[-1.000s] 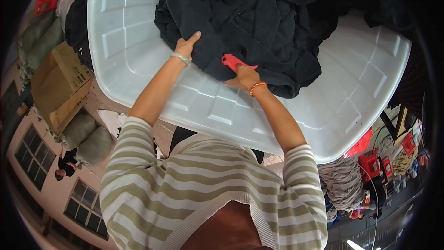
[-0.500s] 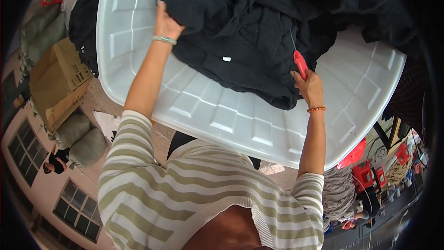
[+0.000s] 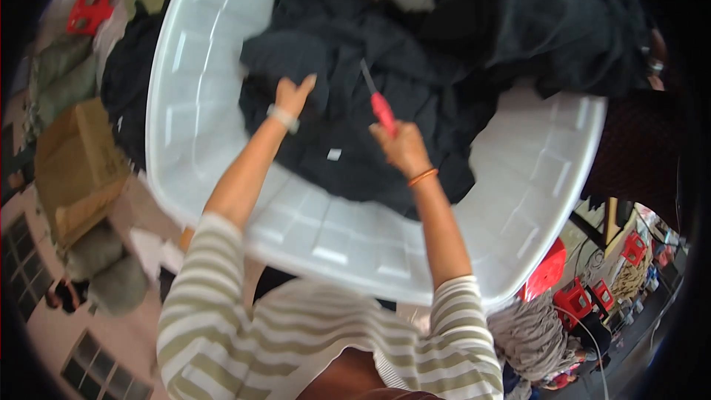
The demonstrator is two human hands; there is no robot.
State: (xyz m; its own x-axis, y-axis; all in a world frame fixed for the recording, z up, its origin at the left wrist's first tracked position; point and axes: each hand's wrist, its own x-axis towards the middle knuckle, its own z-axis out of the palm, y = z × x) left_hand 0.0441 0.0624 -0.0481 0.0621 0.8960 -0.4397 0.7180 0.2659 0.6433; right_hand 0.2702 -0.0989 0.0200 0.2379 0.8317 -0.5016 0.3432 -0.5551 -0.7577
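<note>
A heap of black garments (image 3: 348,133) lies in a large white plastic tub (image 3: 167,104); a small white label (image 3: 335,155) shows on the near part. My left hand (image 3: 290,98), with a pale bangle at the wrist, is at a fold of black cloth on the heap's left side. Its thumb sticks out and the other fingers seem to grip the cloth, though motion blurs them. Closed round a red-handled tool with a thin pointed metal blade (image 3: 381,110), my right hand (image 3: 404,147) is over the middle of the heap. The blade points away from me, above the cloth.
More black cloth (image 3: 541,22) hangs over the tub's far right edge. To the left are a cardboard box (image 3: 78,167), stuffed sacks (image 3: 111,274) and a red stool (image 3: 92,11). Grey cloth bundles (image 3: 537,337) and red plastic stools (image 3: 574,302) stand at the lower right.
My right hand has moved left with the red-handled tool, closer to my left hand. My left hand has shifted down and slightly right. The view has also moved, showing more of the tub's far part.
</note>
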